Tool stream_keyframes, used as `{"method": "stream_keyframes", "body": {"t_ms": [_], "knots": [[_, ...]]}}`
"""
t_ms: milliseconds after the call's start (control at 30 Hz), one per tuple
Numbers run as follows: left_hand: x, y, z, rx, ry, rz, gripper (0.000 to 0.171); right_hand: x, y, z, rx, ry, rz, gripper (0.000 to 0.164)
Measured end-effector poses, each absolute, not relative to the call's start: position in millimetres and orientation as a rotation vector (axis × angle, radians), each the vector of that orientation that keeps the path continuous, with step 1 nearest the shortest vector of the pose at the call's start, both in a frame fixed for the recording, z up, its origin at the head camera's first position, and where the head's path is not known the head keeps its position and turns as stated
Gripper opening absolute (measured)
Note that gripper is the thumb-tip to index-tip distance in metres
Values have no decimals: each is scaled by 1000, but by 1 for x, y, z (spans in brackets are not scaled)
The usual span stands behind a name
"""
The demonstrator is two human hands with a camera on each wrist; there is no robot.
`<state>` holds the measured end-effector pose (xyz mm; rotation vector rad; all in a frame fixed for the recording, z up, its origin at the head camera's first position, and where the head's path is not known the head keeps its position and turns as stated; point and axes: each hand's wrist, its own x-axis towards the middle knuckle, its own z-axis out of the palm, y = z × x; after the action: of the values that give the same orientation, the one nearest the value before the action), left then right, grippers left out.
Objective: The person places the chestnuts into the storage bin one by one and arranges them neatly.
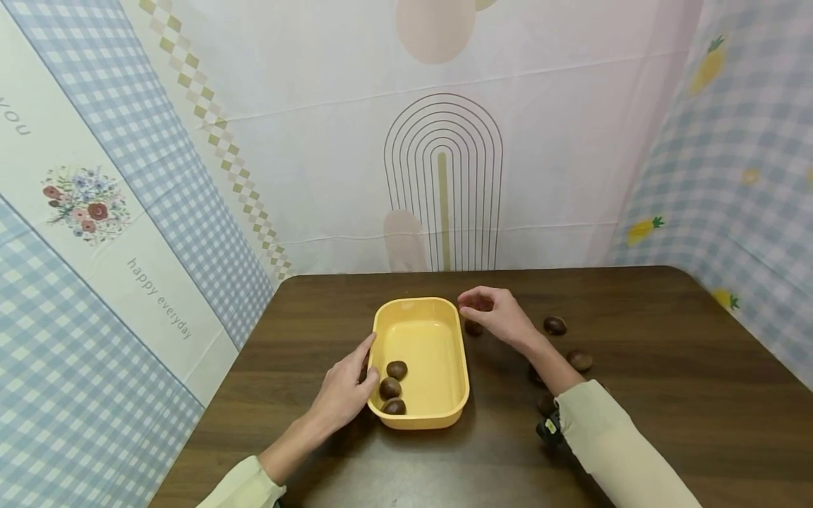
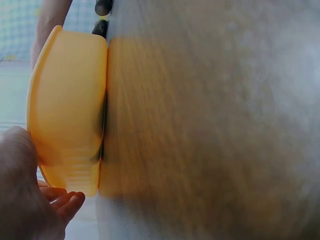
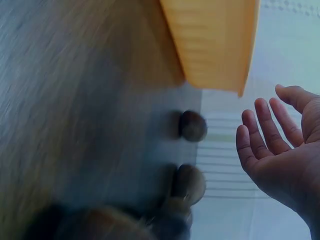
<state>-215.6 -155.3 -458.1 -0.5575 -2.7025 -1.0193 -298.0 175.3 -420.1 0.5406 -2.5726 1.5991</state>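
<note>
A yellow tray (image 1: 432,421) stands on the table with three brown chestnuts (image 1: 390,388) inside along its left wall. My left hand (image 1: 343,388) holds the tray's left side, thumb over the rim and fingers against the outer wall. In the left wrist view its fingertips (image 2: 75,202) bend around the tray's end. My right hand (image 1: 502,317) hovers just past the tray's right rim, fingers loosely curved and the palm bare in the right wrist view. Below it a chestnut (image 1: 473,328) lies on the table, apart from the fingers (image 3: 270,127).
Several more chestnuts lie right of the tray, among them one at the back (image 1: 555,325) and one nearer (image 1: 579,360); the right forearm partly covers others. The brown wooden table (image 1: 667,367) ends at a patterned cloth backdrop (image 1: 540,176), with checked cloth on both sides.
</note>
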Motion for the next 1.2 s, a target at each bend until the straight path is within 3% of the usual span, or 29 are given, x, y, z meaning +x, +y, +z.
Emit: {"method": "stream_keyframes", "body": {"t_ms": [1200], "knots": [[-218,-156,-459,-564,-2690,-1024,63,-320,182,-451,450,-2762,1354,32]]}}
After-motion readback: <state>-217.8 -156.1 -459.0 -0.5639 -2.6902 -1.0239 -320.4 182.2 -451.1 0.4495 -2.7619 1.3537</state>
